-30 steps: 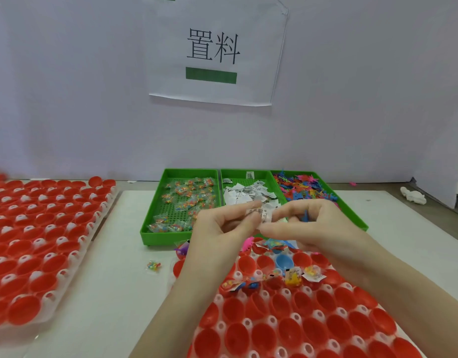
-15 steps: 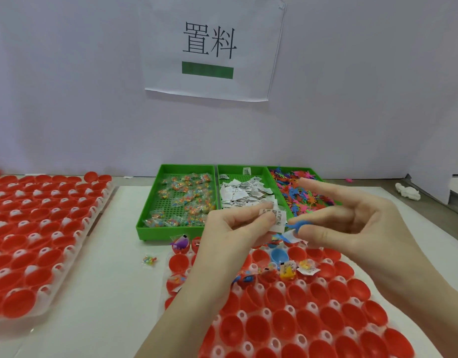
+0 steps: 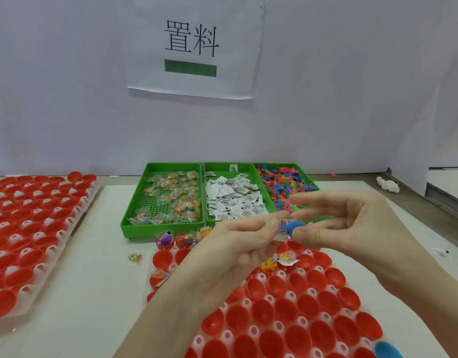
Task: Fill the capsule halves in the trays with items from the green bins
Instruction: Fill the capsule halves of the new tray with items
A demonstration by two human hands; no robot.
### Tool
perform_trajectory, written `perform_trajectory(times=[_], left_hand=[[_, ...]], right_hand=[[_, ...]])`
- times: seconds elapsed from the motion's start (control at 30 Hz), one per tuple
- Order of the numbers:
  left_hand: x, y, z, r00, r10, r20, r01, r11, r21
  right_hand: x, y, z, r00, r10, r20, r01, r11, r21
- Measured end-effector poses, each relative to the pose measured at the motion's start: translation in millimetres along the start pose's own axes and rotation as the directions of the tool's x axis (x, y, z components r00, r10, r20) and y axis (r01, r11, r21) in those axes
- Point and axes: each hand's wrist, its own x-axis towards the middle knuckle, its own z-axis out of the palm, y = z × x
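Left hand [image 3: 238, 244]: fingers curled, tips pinching a small white printed slip [image 3: 283, 229], palm turned up. Right hand [image 3: 351, 223]: thumb and a lower finger pinch a small blue toy [image 3: 296, 226] against that slip; index and remaining fingers extended, loosely spread. The two pinches meet just above the 12 o'clock end of the near capsule tray [image 3: 287, 319]. Whether the slip sits under the toy or merely beside it cannot be told.

Below the hands, at 6 o'clock, the near tray holds rows of red capsule halves, mostly bare. A few at its far end carry contents: one with a purple toy [image 3: 164, 239] at 9 o'clock of the left hand, one with a yellow piece and slip [image 3: 279, 262] directly under the fingers.

At 12 o'clock, three green bins side by side: candy packets [image 3: 168, 200], white slips [image 3: 233, 200], coloured plastic figures [image 3: 282, 188]. At 9 o'clock, well apart, a second tray of red halves [image 3: 29, 228]. A stray candy packet [image 3: 134, 257] lies on the mat between the trays.

Judgement: the step is pairing a toy with a slip before dropping them. Early in the task; most halves are unfilled. The next move calls for lowering the pair into an unfilled half near the filled ones, then releasing both pinches without flicking the light slip out.
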Motion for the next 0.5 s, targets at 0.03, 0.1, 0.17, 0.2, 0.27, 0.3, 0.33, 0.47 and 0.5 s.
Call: perform_trajectory(times=[0.03, 0.1, 0.17, 0.2, 0.27, 0.3, 0.33, 0.47, 0.5], left_hand=[[-1, -1, 1, 1.000, -0.004, 0.008, 0.004, 1.000, 0.004], [-3, -2, 4, 0.999, -0.007, 0.031, 0.006, 0.999, 0.034], [-2, -3, 9, 1.000, 0.008, 0.014, -0.010, 0.992, 0.128], [1, -4, 12, 0.999, 0.037, -0.023, -0.030, 0.974, 0.224], [8, -2, 18, 0.987, 0.110, -0.116, -0.055, 0.916, 0.398], [12, -1, 21, 0.979, 0.132, -0.155, -0.054, 0.902, 0.428], [17, 1, 23, 0.971, 0.147, -0.188, -0.055, 0.903, 0.426], [40, 5, 30, 0.962, 0.144, -0.233, -0.018, 0.882, 0.471], [44, 3, 31, 0.962, 0.136, -0.237, 0.006, 0.857, 0.516]], right_hand=[[-1, 0, -3, 1.000, 0.011, 0.013, -0.011, 1.000, -0.001], [-2, 1, -9, 0.998, 0.035, 0.047, -0.037, 0.999, 0.029], [-2, 2, -15, 0.993, 0.055, 0.102, -0.058, 0.998, 0.023], [-1, 3, -18, 0.990, 0.060, 0.129, -0.063, 0.998, 0.017], [3, 7, -25, 0.988, 0.060, 0.141, -0.069, 0.996, 0.053], [5, 10, -28, 0.990, 0.060, 0.127, -0.073, 0.992, 0.100], [7, 14, -31, 0.992, 0.061, 0.110, -0.078, 0.985, 0.151], [14, 33, -43, 0.995, 0.076, 0.069, -0.090, 0.967, 0.240], [16, 39, -46, 0.993, 0.098, 0.066, -0.112, 0.962, 0.248]])
